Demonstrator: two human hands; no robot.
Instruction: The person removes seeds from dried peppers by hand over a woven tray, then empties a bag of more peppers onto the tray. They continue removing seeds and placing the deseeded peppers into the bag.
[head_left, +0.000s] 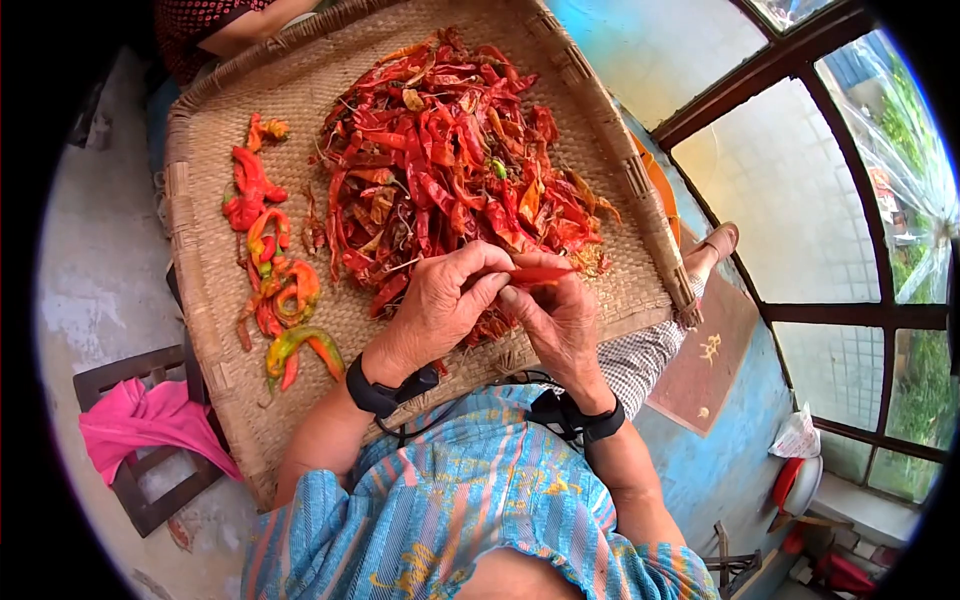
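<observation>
Both my hands meet over the near edge of a pile of dried red chili peppers point(440, 150). Between them is a red chili pepper point(542, 275), its body lying across the fingers of my right hand point(560, 320). My left hand point(445, 300) pinches at the pepper's left end, thumb and forefinger pressed together. The pile lies on a woven tray point(210, 290) with a raised rim. Left of the pile, a row of fresher peppers point(265, 240) in red, orange and green runs down the tray. The pepper's stem end is hidden by my fingers.
Another person's arm point(250, 28) rests at the tray's far left corner. A pink cloth point(150, 425) hangs over a dark wooden stool point(150, 500) at left. An orange basin point(660, 190) stands beyond the tray's right rim, near framed windows point(775, 190). A white bag point(797, 435) sits at lower right.
</observation>
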